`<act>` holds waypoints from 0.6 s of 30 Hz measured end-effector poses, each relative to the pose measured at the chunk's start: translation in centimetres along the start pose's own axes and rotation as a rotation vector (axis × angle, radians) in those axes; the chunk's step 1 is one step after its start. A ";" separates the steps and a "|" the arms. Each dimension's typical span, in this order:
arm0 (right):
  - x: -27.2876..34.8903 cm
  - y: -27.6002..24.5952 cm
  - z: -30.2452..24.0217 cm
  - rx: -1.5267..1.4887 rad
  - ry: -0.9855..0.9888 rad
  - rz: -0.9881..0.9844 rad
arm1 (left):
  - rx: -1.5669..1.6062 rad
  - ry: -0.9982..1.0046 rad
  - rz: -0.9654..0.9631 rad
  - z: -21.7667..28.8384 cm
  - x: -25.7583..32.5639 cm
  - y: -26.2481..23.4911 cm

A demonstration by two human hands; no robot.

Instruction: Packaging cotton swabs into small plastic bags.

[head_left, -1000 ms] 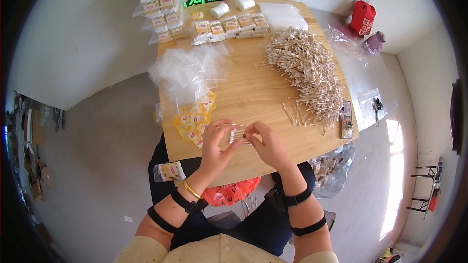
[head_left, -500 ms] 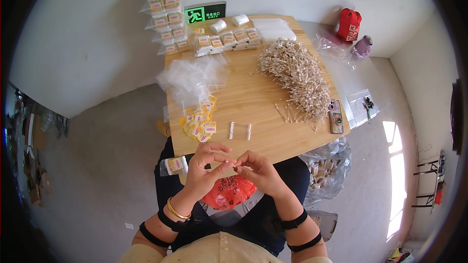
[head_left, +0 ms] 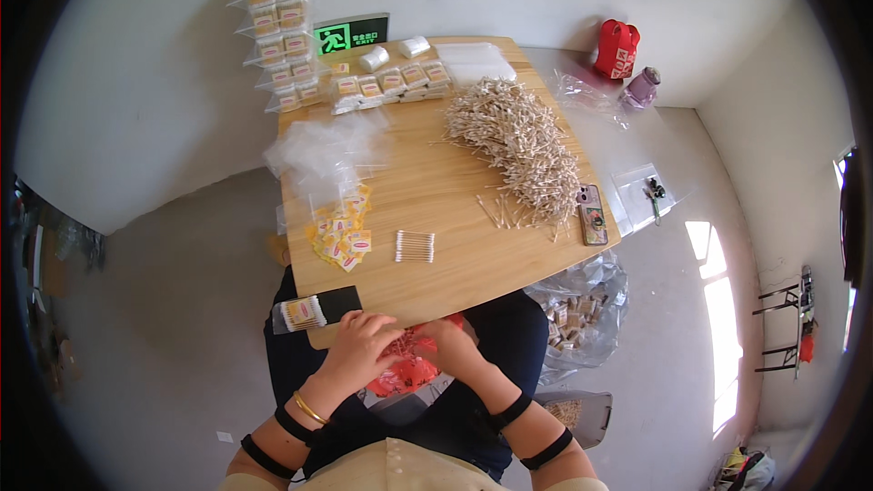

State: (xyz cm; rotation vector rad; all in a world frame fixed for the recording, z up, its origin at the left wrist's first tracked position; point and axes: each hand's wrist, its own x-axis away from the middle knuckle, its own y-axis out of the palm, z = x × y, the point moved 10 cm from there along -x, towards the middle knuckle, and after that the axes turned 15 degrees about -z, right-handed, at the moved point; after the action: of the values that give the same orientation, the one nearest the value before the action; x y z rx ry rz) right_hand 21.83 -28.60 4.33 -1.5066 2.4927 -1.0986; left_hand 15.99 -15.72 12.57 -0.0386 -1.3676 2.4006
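Note:
My left hand is over the near edge of the table, its fingers loosely curved and the thumb apart from them. My right hand faces it across a small gap, fingers and thumb apart; neither visibly holds anything. Just below and between them sits a red plastic bag at my lap. Beyond my hands, a short row of cotton swabs lies side by side on the wooden table. Left of my left hand, a clear packet of swabs rests at the table edge, on a dark flat piece.
A large heap of loose swabs covers the right side, with a phone beside it. Yellow cards and clear bags lie left. Filled packets line the back. A clear sack stands by my right leg.
My hands, which were pinching together at the fingertips over the table edge, have come apart and dropped toward the red bag. The view has shifted, so the table sits further left.

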 end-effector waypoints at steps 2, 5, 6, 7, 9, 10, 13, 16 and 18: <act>-1.2 -5.5 1.4 0.025 0.080 0.206 | 0.014 -0.013 -0.015 -0.8 -0.4 -0.1; -2.7 -14.7 5.4 0.165 0.207 0.561 | 0.022 -0.022 -0.028 -1.7 -0.8 -0.1; -3.1 -16.8 6.3 0.213 0.211 0.631 | 0.019 -0.026 -0.034 -2.0 -0.9 0.2; -3.1 -18.6 7.1 0.264 0.216 0.703 | 0.017 -0.027 -0.039 -2.1 -1.1 0.4; -4.5 -20.2 8.7 0.346 0.283 0.685 | 0.040 -0.025 -0.051 -2.2 -1.4 0.8; -5.1 -20.6 9.4 0.424 0.343 0.664 | 0.059 -0.030 -0.065 -2.4 -1.5 1.1; -7.1 -20.6 10.7 0.521 0.433 0.606 | 0.086 -0.044 -0.080 -3.4 -1.6 1.8; -8.4 -20.7 11.1 0.510 0.438 0.642 | 0.102 -0.054 -0.078 -4.5 -1.6 1.9; -9.9 -19.9 10.7 0.500 0.384 0.602 | 0.120 -0.059 -0.074 -5.1 -1.8 1.9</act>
State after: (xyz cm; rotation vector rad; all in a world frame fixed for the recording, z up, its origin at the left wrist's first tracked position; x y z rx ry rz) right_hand 46.20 -32.33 4.68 -0.4058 2.3401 -1.7885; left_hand 18.09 -12.97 7.97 0.1131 -1.2255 2.4338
